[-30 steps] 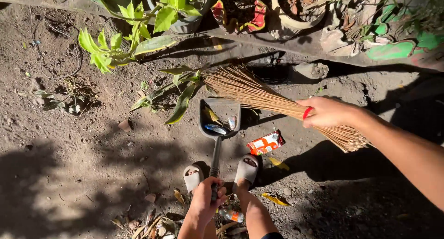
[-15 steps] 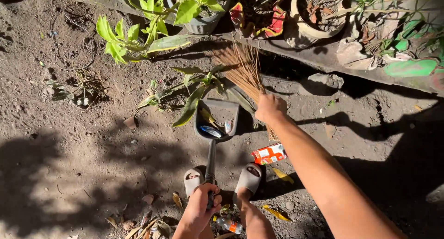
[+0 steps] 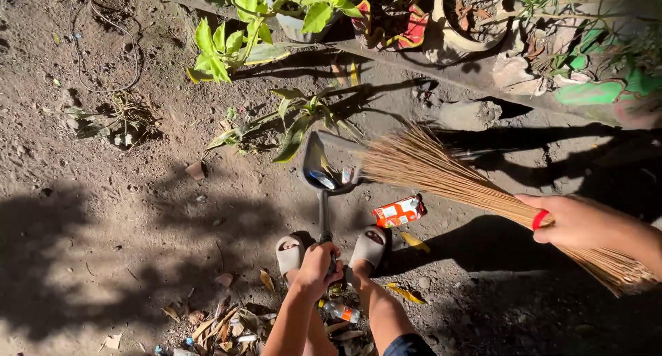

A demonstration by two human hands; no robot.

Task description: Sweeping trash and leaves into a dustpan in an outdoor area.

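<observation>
Bare, sunlit ground [image 3: 124,204] is crossed by deep shadows, with potted plants [image 3: 303,11] lined along the far edge. A dustpan [image 3: 324,164] is held by its long handle in the closed left hand [image 3: 318,265], just in front of two sandalled feet [image 3: 331,252]; scraps of litter are seen inside it. A stick broom [image 3: 441,173] is gripped in the closed right hand [image 3: 576,221] at a red band. Since half a second ago, the broom has been swung from upright at the far side to a low slant on the right, bristles now at the pan's mouth. A red wrapper [image 3: 397,210] remains on the ground just right of the pan, unswept.
</observation>
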